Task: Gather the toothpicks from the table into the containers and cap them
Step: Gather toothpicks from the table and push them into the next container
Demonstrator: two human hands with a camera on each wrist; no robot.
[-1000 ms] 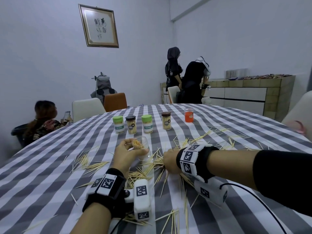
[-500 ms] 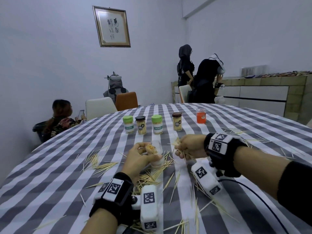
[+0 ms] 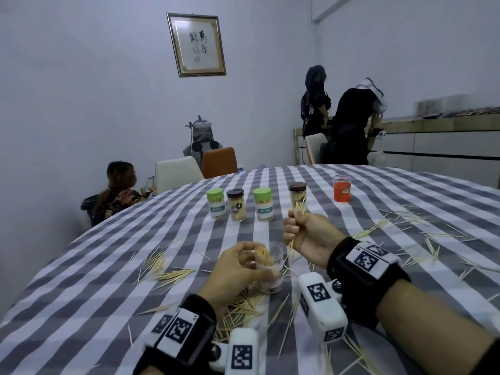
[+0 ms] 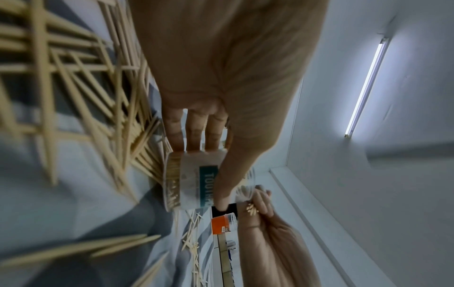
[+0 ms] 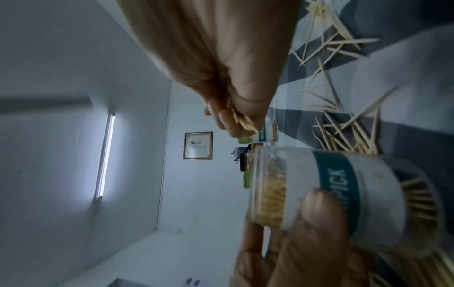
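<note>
Wood: pale toothpicks (image 3: 173, 276) lie scattered over the grey-and-white checked tablecloth (image 3: 81, 288), thickest in a heap just under and near my left wrist, with more strewn to the far right.
My left hand (image 3: 235, 269): fingers and thumb curl round an open clear jar (image 3: 270, 269), holding it near the middle of the table, tilted a little with its mouth up.
Jar: no cap on it; partly filled with toothpicks standing on end; a white label with a teal band reads "TOOTHPICK" in the right wrist view (image 5: 339, 186).
My right hand (image 3: 308, 236): fingers closed tight on a small bundle of toothpicks (image 3: 297, 212), whose tips stick out above and below my fist.
Where the bundle is: just right of the jar's mouth and a bit higher, not yet in it.
Far row: five more jars stand upright across the table, well beyond my hands.
Left to right in that row: a green-capped jar (image 3: 216, 203), a dark-capped jar (image 3: 236, 204), a second green-capped jar (image 3: 263, 203), a brown-capped jar (image 3: 297, 194) partly behind my bundle, and an orange jar (image 3: 342, 188) on the far right.
Wrists: each carries a black band and a white block with black square markers.
Beyond the table: a framed picture (image 3: 196, 44) on the wall, empty chairs, one person seated at far left, two standing at a far right counter.
</note>
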